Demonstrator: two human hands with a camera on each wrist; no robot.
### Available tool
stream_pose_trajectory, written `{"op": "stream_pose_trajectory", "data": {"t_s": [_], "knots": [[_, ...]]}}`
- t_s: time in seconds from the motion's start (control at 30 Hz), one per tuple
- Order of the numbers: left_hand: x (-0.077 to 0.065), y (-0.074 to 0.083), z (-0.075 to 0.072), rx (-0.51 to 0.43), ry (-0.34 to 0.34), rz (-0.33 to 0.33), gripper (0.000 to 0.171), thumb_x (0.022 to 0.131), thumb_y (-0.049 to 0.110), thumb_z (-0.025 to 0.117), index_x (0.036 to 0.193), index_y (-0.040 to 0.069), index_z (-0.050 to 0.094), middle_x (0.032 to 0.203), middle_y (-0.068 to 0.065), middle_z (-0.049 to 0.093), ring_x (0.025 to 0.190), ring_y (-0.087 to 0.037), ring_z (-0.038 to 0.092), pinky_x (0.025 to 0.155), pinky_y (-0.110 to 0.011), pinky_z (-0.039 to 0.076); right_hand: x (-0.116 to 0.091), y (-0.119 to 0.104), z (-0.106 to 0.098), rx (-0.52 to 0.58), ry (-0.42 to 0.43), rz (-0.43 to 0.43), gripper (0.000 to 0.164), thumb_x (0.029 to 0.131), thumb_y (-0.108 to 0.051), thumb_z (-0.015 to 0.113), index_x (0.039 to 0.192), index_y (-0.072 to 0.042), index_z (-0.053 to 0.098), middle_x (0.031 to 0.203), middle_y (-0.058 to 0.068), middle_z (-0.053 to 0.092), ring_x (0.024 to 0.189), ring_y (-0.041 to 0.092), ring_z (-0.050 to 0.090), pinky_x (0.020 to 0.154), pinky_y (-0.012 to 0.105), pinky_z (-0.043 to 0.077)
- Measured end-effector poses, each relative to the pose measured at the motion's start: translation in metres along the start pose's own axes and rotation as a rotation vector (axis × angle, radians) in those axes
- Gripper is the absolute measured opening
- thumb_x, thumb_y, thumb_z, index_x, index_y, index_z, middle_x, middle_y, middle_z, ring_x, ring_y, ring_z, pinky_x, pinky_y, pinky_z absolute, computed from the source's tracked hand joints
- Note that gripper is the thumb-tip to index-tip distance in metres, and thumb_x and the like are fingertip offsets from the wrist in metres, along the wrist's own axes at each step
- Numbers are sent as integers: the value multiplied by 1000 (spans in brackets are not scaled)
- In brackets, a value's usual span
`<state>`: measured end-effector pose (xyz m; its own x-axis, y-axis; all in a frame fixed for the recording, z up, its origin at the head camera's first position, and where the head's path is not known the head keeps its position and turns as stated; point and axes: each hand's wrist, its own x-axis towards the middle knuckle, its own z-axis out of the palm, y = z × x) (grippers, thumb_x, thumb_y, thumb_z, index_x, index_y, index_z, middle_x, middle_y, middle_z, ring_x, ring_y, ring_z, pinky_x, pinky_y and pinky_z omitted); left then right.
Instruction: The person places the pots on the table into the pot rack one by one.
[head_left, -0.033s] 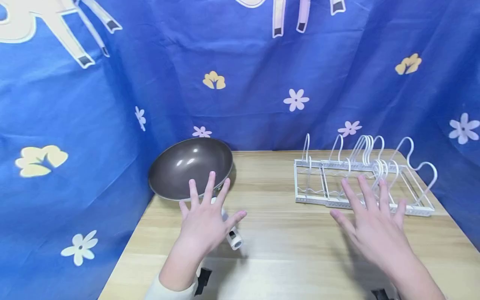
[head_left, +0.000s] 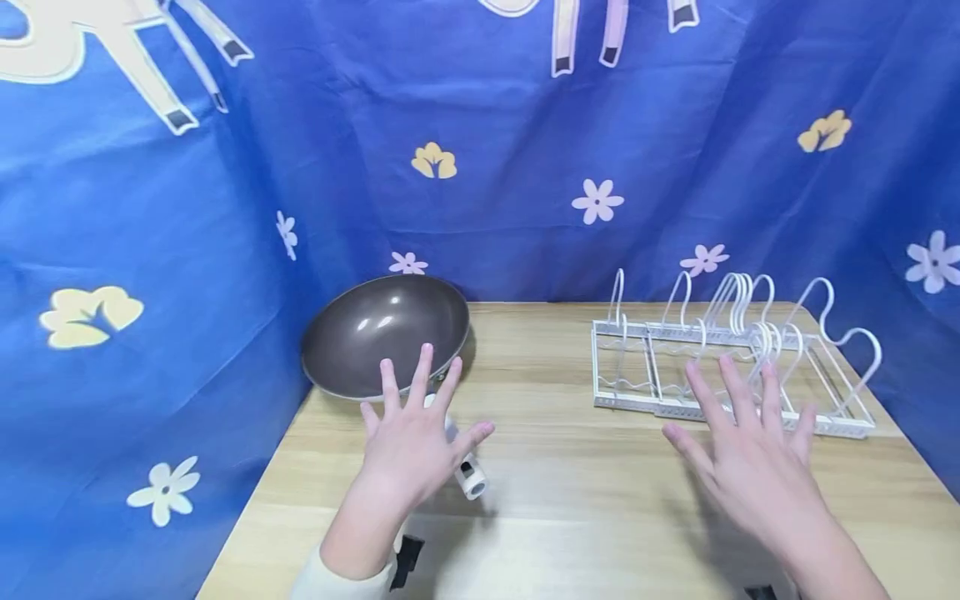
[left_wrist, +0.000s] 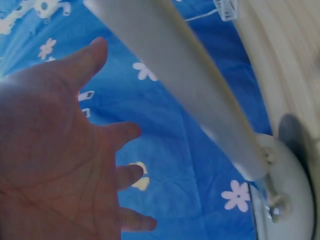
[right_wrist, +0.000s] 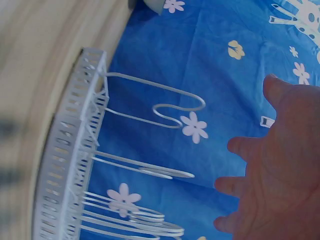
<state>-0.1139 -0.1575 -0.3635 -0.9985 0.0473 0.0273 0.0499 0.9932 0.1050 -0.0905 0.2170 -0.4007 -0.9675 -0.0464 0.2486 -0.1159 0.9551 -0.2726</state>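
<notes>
A frying pan point(head_left: 386, 333) with a dark inside stands tilted at the back left of the table. Its white handle point(left_wrist: 185, 85) points toward the person. My left hand point(head_left: 411, 454) hovers by that handle, fingers spread; in the left wrist view a gap separates the palm from the handle. On the right lies a white wire rack point(head_left: 626, 402) with several upright loops. Just in front of it, my right hand point(head_left: 757, 467) is held in the air with fingers spread, apart from the rack in the right wrist view. Neither hand holds anything.
The light wooden table point(head_left: 540, 475) spreads between the pan and the rack. A blue curtain point(head_left: 495, 225) with flowers hangs behind and along both sides, close to the pan's left rim. Dark straps point(head_left: 406, 560) show near the wrists.
The head view has shifted very slightly, so the pan, rack and curtain appear a little further right. Both hands keep their spread pose.
</notes>
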Motion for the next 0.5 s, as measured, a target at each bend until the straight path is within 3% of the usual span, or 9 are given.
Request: {"op": "stream_pose_trajectory", "data": {"t_s": [0.13,0.2,0.27,0.37,0.43,0.5], "knots": [[1,-4,2,-13,12,-12,88,81,92,18,154,49,-6,167,6,-21,152,-55,-7,106,-89,15,-3,0,6,2,-5,1,80,97,-64,46,161,-36,6,170,2,-12,150,40,-30,98,77,-34],[-1,-11,3,-55,36,-25,88,83,91,18,156,48,-5,169,3,-16,152,-56,-1,105,-88,19,-4,-4,11,25,-2,-20,81,98,-61,47,161,-34,6,170,3,-10,151,44,-26,99,81,-28],[-4,-21,5,-166,79,-51,88,86,87,23,159,42,2,172,-6,-3,152,-53,14,108,-84,28,-4,-15,15,98,-7,-67,81,98,-56,51,162,-33,6,171,6,-4,153,49,-14,104,87,-14],[-11,-41,9,-413,117,-105,84,92,77,36,159,29,20,163,-16,25,145,-44,36,110,-72,39,-2,-36,24,344,-80,-163,76,101,-42,54,161,-33,9,169,14,11,149,54,17,101,88,26],[-16,-54,15,-592,95,-143,77,95,70,44,154,23,29,152,-17,40,136,-38,48,107,-62,48,2,-51,30,616,-225,-201,67,105,-34,48,160,-36,10,166,15,18,145,53,29,98,81,41],[-22,-65,23,-762,25,-185,71,97,62,50,149,18,31,145,-19,46,131,-37,53,103,-57,53,7,-64,37,938,-441,-208,57,109,-33,36,160,-35,10,165,16,18,144,54,30,100,75,47]]}}
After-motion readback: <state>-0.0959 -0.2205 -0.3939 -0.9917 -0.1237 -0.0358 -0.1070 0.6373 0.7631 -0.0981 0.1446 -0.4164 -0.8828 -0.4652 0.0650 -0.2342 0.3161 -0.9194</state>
